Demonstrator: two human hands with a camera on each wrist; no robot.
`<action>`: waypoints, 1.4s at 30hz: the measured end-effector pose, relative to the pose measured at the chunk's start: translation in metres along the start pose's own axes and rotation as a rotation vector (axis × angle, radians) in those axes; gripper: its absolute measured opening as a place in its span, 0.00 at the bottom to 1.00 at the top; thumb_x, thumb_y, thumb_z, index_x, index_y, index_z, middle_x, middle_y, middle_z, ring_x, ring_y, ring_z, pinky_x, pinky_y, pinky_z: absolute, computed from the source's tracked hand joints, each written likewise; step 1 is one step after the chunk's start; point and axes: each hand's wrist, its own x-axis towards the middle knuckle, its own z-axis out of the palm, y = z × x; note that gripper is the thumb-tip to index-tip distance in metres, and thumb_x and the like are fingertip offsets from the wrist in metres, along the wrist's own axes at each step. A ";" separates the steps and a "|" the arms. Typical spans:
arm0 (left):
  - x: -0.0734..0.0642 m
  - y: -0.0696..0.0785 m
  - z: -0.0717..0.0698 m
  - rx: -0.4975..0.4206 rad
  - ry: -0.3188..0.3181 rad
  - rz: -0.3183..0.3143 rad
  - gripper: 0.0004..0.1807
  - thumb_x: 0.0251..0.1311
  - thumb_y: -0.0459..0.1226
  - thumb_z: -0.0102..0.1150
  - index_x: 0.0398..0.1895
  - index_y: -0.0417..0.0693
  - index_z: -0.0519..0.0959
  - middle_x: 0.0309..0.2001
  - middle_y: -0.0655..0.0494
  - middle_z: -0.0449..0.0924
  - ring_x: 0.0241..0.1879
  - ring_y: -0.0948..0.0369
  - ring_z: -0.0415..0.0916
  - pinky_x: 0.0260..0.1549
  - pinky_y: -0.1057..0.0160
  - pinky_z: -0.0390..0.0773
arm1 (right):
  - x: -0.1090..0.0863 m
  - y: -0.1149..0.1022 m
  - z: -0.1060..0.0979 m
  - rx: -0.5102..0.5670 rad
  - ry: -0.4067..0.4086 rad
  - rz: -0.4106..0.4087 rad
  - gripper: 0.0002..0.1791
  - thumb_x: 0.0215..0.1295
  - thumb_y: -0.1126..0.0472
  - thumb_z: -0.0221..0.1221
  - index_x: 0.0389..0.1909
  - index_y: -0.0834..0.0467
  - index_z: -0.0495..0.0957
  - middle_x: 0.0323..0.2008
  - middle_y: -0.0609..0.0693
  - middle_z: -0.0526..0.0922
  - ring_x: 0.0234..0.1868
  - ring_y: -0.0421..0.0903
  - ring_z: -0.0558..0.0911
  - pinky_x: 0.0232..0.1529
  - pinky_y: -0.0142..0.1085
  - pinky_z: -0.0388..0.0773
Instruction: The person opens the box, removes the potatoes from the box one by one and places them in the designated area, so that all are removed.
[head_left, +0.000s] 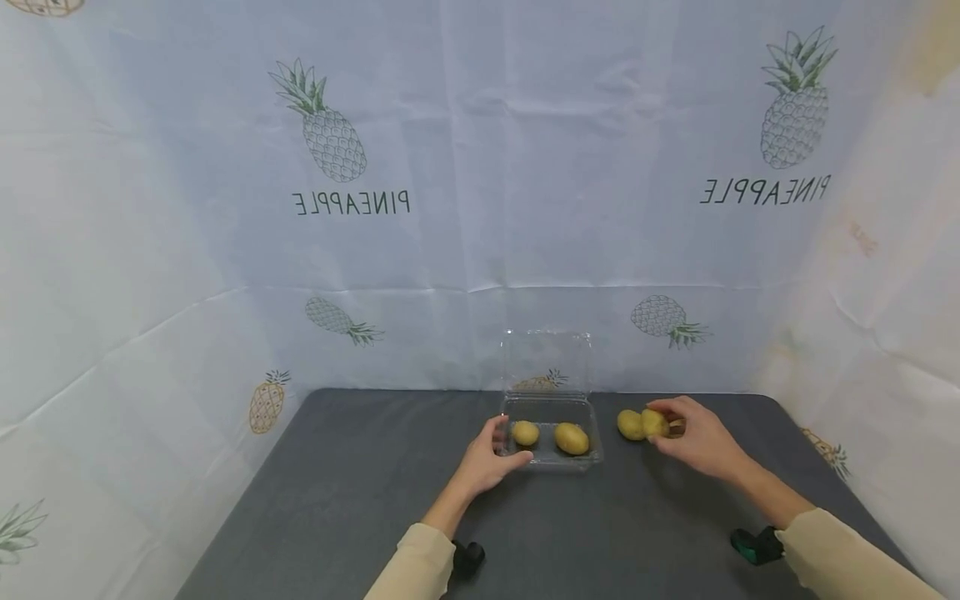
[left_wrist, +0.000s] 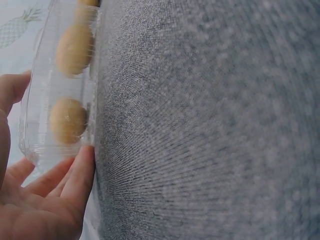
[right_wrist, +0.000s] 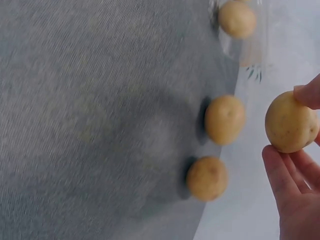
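A clear plastic clamshell container (head_left: 551,460) stands with its lid (head_left: 546,358) raised at the back. Two potatoes lie in it, a smaller one (head_left: 526,433) at left and a larger one (head_left: 572,438) at right. My left hand (head_left: 483,461) spans the container's front left corner, its fairly straight fingers touching the side and the thumb by the front rim. To the right, my right hand (head_left: 697,437) pinches a potato (right_wrist: 291,122) between thumb and fingertips, raised off the table. Two more potatoes rest below it, one (right_wrist: 225,120) nearer the container, another (right_wrist: 207,178) farther along.
The dark grey table (head_left: 360,500) ends at a white cloth (head_left: 465,208) printed with pineapples, which hangs behind and at both sides. The raised lid stands close to the back cloth. Dark straps (head_left: 756,546) show by my wrists.
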 end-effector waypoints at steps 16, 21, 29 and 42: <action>0.000 -0.001 0.000 -0.023 -0.012 0.003 0.46 0.59 0.51 0.73 0.76 0.47 0.62 0.64 0.40 0.73 0.61 0.43 0.73 0.53 0.42 0.78 | -0.012 0.048 -0.016 -0.142 0.050 0.079 0.27 0.61 0.64 0.69 0.60 0.71 0.76 0.50 0.65 0.76 0.46 0.60 0.80 0.41 0.52 0.82; -0.001 -0.002 0.000 -0.024 -0.007 0.009 0.46 0.59 0.50 0.73 0.76 0.48 0.62 0.63 0.40 0.73 0.60 0.43 0.74 0.52 0.41 0.78 | -0.012 0.060 -0.022 -0.142 0.032 0.154 0.29 0.63 0.62 0.69 0.60 0.73 0.74 0.50 0.70 0.75 0.47 0.66 0.80 0.38 0.53 0.81; 0.000 -0.003 -0.002 -0.020 -0.004 0.012 0.46 0.59 0.51 0.73 0.76 0.48 0.62 0.64 0.39 0.73 0.61 0.43 0.74 0.52 0.41 0.78 | -0.009 0.079 -0.023 -0.166 0.015 0.204 0.29 0.63 0.63 0.68 0.60 0.75 0.73 0.51 0.72 0.76 0.47 0.66 0.79 0.39 0.53 0.79; -0.002 -0.002 -0.002 -0.022 -0.012 0.017 0.45 0.60 0.50 0.72 0.76 0.47 0.62 0.63 0.38 0.72 0.61 0.42 0.73 0.52 0.40 0.77 | -0.012 0.092 -0.013 -0.165 -0.028 0.277 0.29 0.64 0.63 0.66 0.60 0.77 0.72 0.52 0.75 0.77 0.49 0.69 0.79 0.43 0.59 0.78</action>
